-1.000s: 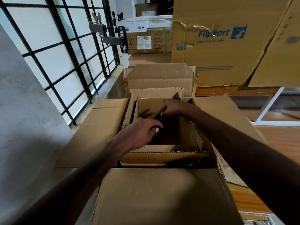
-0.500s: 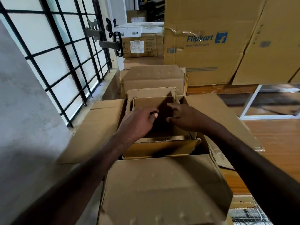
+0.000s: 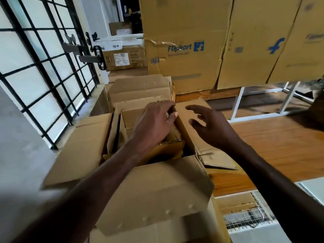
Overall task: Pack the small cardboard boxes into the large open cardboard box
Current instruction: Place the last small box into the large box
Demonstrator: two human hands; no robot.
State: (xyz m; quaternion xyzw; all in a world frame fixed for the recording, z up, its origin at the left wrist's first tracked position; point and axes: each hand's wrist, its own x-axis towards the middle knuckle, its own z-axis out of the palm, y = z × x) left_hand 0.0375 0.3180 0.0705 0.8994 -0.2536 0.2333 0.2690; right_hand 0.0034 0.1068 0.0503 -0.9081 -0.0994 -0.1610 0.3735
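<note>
Small cardboard box (image 3: 140,120), open-topped, seated inside the large open cardboard box (image 3: 154,192); its mouth faces upward and its walls stand upright. Its long axis cannot be judged, since the left hand covers much of it. A flattened cardboard sheet (image 3: 114,132) stands on edge between the small box and the large box's wall at 9 o'clock.

The large box sits at frame centre with all four flaps turned outward: near flap at 6 o'clock, left flap (image 3: 80,148) at 9 o'clock, right flap (image 3: 196,137) at 3 o'clock, far flap (image 3: 140,88) standing up at 12 o'clock.

Left hand (image 3: 154,123) reaches over the small box from 7 o'clock, fingers bent downward at the box's far right corner; whether they pinch the cardboard edge cannot be told. Right hand (image 3: 208,125) hovers above the right flap at 3 o'clock, fingers spread and loosely curved, holding nothing and touching nothing.

Beyond, at 12 to 2 o'clock, tall printed shipping cartons (image 3: 185,46) stand side by side on a wooden surface (image 3: 280,141). A labelled carton (image 3: 124,59) lies at 11 o'clock. A barred window grille (image 3: 43,71) fills 9 to 11 o'clock, above a grey wall (image 3: 19,155). White wire mesh (image 3: 245,220) shows at 4 o'clock.
</note>
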